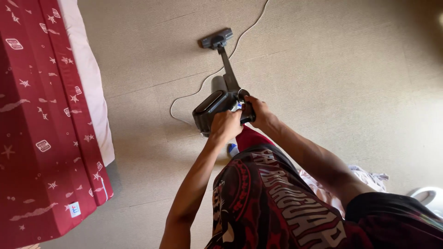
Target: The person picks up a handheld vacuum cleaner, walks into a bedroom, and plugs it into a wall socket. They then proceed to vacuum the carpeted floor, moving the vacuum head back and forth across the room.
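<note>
One vacuum cleaner (217,103), two hands on it.
Left hand (226,125) and right hand (259,112) closed round its handle; floor head (216,38) at 12 o'clock; one white cord (203,80).

I see both hands, left hand (224,125) and right hand (259,112), gripping the grey stick vacuum (217,103); its white cord (203,83) trails over beige carpet (346,69); red mattress (41,129) at left.

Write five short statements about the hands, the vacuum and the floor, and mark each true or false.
1. Both hands grip the vacuum. True: the left hand and right hand are on its body and handle.
2. The vacuum head is lifted off the floor. False: it rests on the floor.
3. A white cord lies on the floor. True.
4. The red bedding lies to the right. False: it is on the left.
5. The floor is dark wood. False: it is beige matting.
</note>
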